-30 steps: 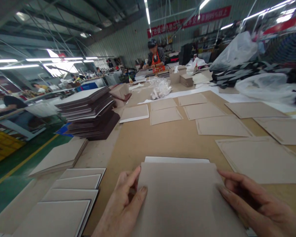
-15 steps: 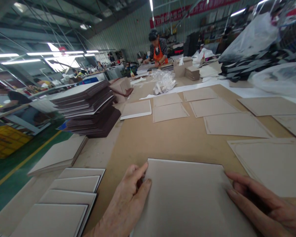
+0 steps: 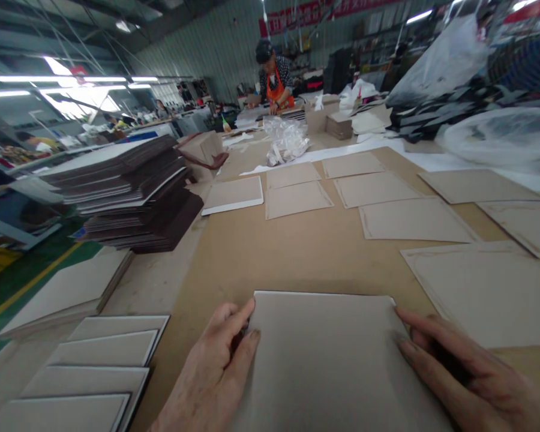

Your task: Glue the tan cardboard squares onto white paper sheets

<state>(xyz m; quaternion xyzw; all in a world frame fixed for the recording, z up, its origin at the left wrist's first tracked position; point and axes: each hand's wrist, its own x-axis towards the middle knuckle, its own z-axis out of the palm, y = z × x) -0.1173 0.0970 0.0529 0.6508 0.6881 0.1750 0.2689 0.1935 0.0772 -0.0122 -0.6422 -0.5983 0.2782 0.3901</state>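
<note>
A beige rectangular board [image 3: 328,360] with a thin pale strip along its far edge lies in front of me, its near part cut off by the frame. My left hand [image 3: 216,360] grips its left edge near the far corner, thumb on the upper face. On the opposite edge, my right hand [image 3: 459,366] pinches the board near the far right corner, with forefinger and thumb along the side. Left of my left hand, several similar pale-edged boards [image 3: 108,354] lie overlapped in a row.
Several beige sheets [image 3: 416,219], some with darker marks along their edges, are spread over the brown tabletop [image 3: 270,258]. A tall stack of dark-brown pieces [image 3: 139,198] stands at left, behind more boards [image 3: 72,288]. Farther back are a clear plastic bag [image 3: 285,141] and a co-worker [image 3: 274,78].
The whole scene has shifted slightly left in the view as the camera turned. Both hands keep the same hold on the board.
</note>
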